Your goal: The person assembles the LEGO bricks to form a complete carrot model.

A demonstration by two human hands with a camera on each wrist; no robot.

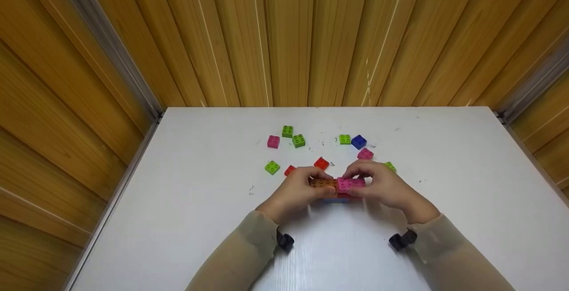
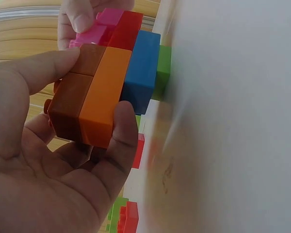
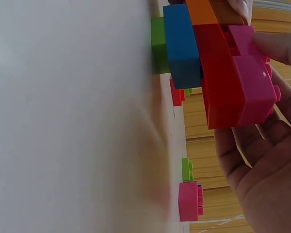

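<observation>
"Stack (image 1: 351, 186): whereabouts and hold?"

"One piece, midway between the table's (image 1: 200, 157) left and right edges, well short of the far edge. Your left fingers (image 2: 122, 128) grip the brown section (image 2: 70, 104) and orange block (image 2: 104, 97); your right fingers (image 3: 230, 150) grip the pink section (image 3: 256, 90)."

"Hazards?"

"Overhang, chiefly: orange block and red block (image 3: 223, 82) reach past the blue block (image 3: 184, 53) and green block (image 3: 159, 46) below, so pressing harder on one end could tip or split your stack. A gap seems to show between pink and red; crooked pressure might leave that piece canted. Loose red brick (image 1: 321, 163), just behind: your fingers could knock it."

"Orientation?"

"Studs up. Long axis parallel to the far edge; brown end toward the left edge, pink end toward the right."
</observation>
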